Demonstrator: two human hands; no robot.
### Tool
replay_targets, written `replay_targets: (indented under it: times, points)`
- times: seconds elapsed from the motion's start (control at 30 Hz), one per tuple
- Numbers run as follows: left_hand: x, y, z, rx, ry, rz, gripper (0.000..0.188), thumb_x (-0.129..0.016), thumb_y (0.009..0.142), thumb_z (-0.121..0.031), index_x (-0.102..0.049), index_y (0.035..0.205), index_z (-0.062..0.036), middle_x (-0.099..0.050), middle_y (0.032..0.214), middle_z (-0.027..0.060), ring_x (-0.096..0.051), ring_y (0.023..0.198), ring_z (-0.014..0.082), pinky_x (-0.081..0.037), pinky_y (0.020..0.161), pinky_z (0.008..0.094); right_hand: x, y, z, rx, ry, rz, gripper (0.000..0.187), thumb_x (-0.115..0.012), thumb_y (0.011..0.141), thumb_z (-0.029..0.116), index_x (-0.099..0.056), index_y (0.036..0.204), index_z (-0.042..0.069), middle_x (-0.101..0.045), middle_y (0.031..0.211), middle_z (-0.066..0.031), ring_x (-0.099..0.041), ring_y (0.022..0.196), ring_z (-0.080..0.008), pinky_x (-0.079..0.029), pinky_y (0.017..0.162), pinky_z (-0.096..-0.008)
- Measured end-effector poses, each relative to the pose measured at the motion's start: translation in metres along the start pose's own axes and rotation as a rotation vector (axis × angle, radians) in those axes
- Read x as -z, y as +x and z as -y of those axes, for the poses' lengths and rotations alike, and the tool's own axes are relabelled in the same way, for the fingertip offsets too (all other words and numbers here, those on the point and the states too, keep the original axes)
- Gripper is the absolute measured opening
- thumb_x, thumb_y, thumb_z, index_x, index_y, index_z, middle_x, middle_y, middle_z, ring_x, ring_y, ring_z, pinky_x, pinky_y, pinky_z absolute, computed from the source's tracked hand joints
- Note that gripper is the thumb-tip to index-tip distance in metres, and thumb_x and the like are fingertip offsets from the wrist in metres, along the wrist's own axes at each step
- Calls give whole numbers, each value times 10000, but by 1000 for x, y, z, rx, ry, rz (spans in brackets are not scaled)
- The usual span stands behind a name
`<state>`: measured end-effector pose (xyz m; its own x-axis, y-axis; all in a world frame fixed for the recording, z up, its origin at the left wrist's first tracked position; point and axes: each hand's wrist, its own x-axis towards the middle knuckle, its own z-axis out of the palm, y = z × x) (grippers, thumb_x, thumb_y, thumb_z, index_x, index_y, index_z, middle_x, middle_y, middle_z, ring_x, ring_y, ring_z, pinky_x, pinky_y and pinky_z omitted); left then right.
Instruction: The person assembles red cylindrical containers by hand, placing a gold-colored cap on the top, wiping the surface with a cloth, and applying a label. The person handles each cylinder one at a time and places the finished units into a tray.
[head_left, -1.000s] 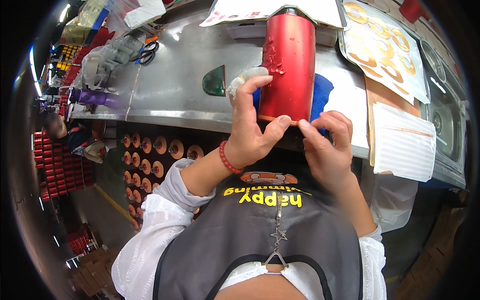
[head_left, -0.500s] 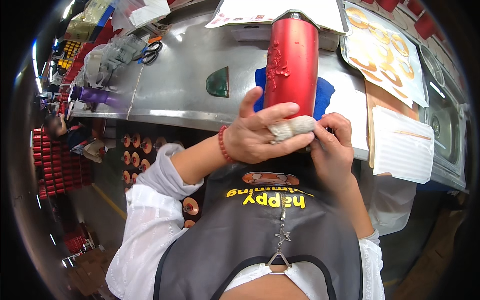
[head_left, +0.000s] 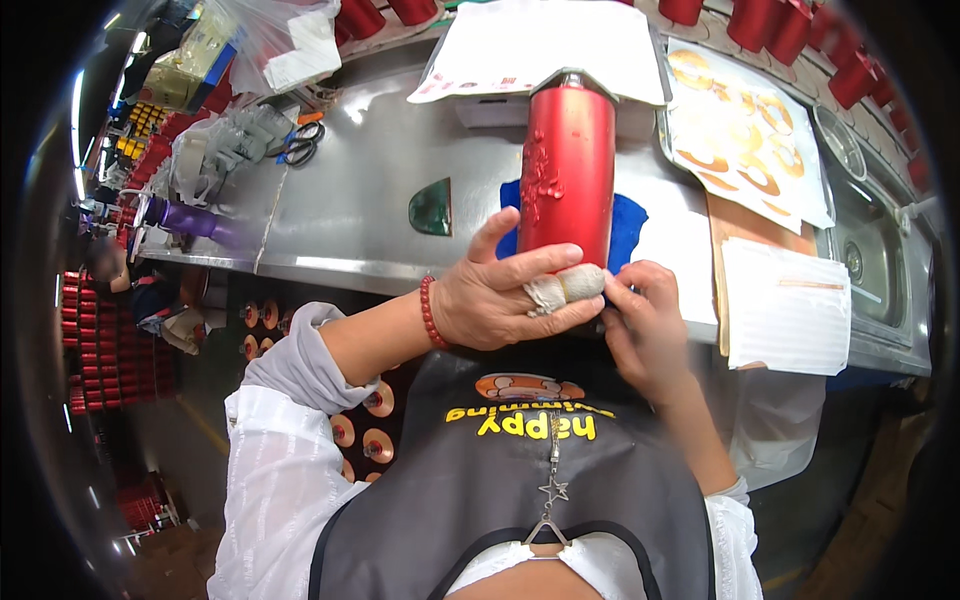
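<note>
A glossy red cylinder (head_left: pixel 575 170) with a raised floral relief on its left side lies on a blue cloth (head_left: pixel 627 222). My left hand (head_left: pixel 500 298) is at its near end, thumb raised and fingers spread toward the right. One of those fingers is wrapped in white cloth (head_left: pixel 566 290). A red bead bracelet circles my left wrist. My right hand (head_left: pixel 645 325) has thumb and fingers pinched together against the tip of the wrapped finger. What the pinch holds, if anything, is too small to make out.
On the metal table are a dark green, curved-edged plate (head_left: pixel 431 207) and black scissors (head_left: pixel 301 143). Gold ring patterns cover a white sheet (head_left: pixel 735 130) at right, near a paper stack (head_left: pixel 788 305) and a sink (head_left: pixel 868 262). Red cylinders (head_left: pixel 755 22) line the back.
The whole view has shifted slightly, so the table and cylinder sit a little lower and further left. Both hands keep nearly the same pose at the wrapped finger.
</note>
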<state>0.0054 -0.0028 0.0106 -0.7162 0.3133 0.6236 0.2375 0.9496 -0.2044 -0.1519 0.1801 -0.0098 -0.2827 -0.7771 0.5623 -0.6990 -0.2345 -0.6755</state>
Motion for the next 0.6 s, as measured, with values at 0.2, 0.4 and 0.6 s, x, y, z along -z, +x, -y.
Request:
replay_targets:
  times: [0.2,0.4,0.6]
  points:
    - [0,30,6,-50,-142,181,231,-600,915,-193,-678,1127,-237,-697,968,-77,-548,1303,148,-73,1220,626,9,-4,-7,-60,-36,-5,506,-683,725,-85,-625,1221,-4,-579,1054,-162,-558,1019,-348,-459,908,-428]
    - [11,55,42,464,-472,33,305,-654,949,-318,-664,1172,-110,-688,939,58,-615,1197,292,-370,1121,507,60,16,-15,-220,-58,75,475,-696,799,-31,-618,1266,0,-570,1157,-176,-561,1085,-349,-466,931,-400]
    - [-41,65,123,1580,-1645,-28,445,-519,1037,-444,-622,1185,-37,-666,1090,59,-650,970,136,-521,818,264,120,167,-96,-127,-101,33,363,-652,901,65,-615,1254,-11,-610,1102,-139,-594,1005,-230,-464,899,-332]
